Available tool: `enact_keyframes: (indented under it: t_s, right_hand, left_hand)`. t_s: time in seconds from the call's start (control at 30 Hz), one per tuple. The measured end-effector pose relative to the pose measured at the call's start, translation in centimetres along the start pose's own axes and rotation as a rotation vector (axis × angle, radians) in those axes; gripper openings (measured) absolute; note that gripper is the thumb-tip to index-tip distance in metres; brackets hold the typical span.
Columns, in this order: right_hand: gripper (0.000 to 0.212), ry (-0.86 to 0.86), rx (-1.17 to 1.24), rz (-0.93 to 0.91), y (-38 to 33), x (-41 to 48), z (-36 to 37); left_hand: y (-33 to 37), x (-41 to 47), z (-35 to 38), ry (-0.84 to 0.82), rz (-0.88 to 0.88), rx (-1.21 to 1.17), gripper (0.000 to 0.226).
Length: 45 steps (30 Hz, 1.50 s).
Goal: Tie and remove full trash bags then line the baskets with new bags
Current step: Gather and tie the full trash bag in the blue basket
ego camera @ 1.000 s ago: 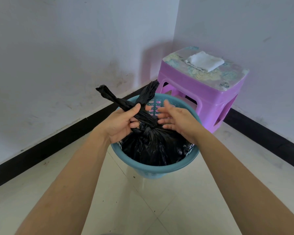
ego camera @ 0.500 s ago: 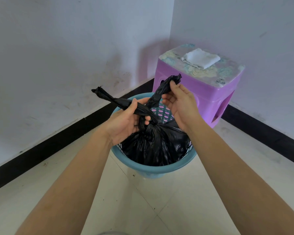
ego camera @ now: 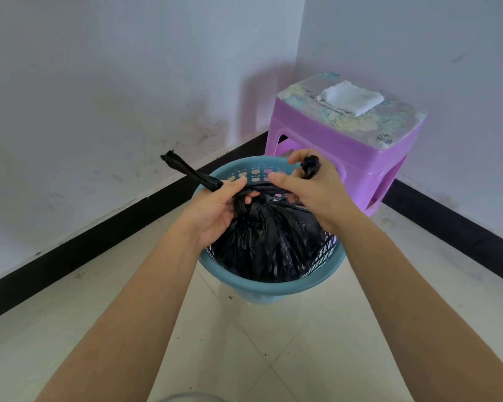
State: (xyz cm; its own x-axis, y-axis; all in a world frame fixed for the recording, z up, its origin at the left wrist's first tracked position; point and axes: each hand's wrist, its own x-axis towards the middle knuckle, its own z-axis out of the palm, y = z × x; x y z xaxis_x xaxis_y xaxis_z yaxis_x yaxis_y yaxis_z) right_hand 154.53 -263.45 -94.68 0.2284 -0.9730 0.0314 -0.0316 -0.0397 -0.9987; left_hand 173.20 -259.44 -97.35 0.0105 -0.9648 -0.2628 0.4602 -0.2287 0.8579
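A full black trash bag [ego camera: 269,242] sits inside a round blue perforated basket [ego camera: 269,290] on the tiled floor. Its top is gathered into two twisted tails that cross at a knot. My left hand [ego camera: 215,208] grips the left tail, whose end sticks out up and to the left. My right hand [ego camera: 314,187] is closed on the right tail, with a bunched end showing above the fist. Both hands hover over the basket's far half.
A purple plastic stool [ego camera: 346,149] stands in the corner right behind the basket, with a folded white cloth [ego camera: 350,98] on its flowered top. White walls with a black skirting board meet behind it. Pale floor tiles spread toward me.
My right hand went from open beside the bag to gripping the right tail, then pulled it down and to the right. The left hand kept its hold on the left tail.
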Motion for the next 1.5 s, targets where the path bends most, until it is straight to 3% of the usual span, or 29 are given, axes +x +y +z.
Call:
enact_keyframes:
  t_s: [0.1,0.2,0.47,0.6,0.77,1.0,1.1,1.17,1.3,1.4,1.5]
  right_hand:
    - [0.046,-0.191,-0.096,0.199,-0.8,0.2,-1.6]
    - [0.023,-0.319,-0.317,0.314,-1.0,0.1,-1.8]
    - [0.028,-0.416,-0.511,0.415,0.1,0.3,-0.6]
    - [0.026,-0.351,-0.560,0.311,0.1,0.1,-1.8]
    - [0.025,-0.018,-0.482,-0.092,-0.2,1.0,-1.6]
    - [0.032,-0.343,-0.476,-0.153,0.9,0.4,0.2]
    - [0.031,-0.389,-0.538,-0.160,1.5,0.3,0.2]
    - [0.028,-0.412,-0.537,-0.143,1.7,0.3,0.2]
    - [0.024,-0.441,-0.466,-0.099,1.9,0.4,0.2]
    - [0.013,-0.366,-0.499,-0.110,2.5,0.6,0.5]
    - [0.009,-0.285,-0.494,-0.191,2.9,0.5,0.7]
  left_hand:
    - [0.0,0.2,-0.3,0.072,0.025,-0.052,0.028]
    - [-0.2,0.1,-0.5,0.066,0.051,-0.075,0.050]
    - [-0.4,-0.1,-1.2,-0.005,0.141,-0.062,0.051]
    - [0.3,-0.3,-2.1,-0.035,0.231,0.232,0.054]
    - [2.3,-0.6,-1.9,-0.044,0.364,0.599,0.053]
    - [2.6,-1.4,0.1,-0.134,0.500,0.848,0.046]
    - [2.0,-1.6,0.3,-0.042,0.581,0.890,0.052]
    - [1.4,-1.7,0.6,0.087,0.639,0.933,0.039]
    - [0.0,-1.2,0.7,0.355,0.677,0.925,0.039]
    - [-1.1,-0.7,0.6,0.488,0.692,0.921,0.018]
    - [-1.9,-0.6,0.2,0.583,0.715,0.895,0.022]
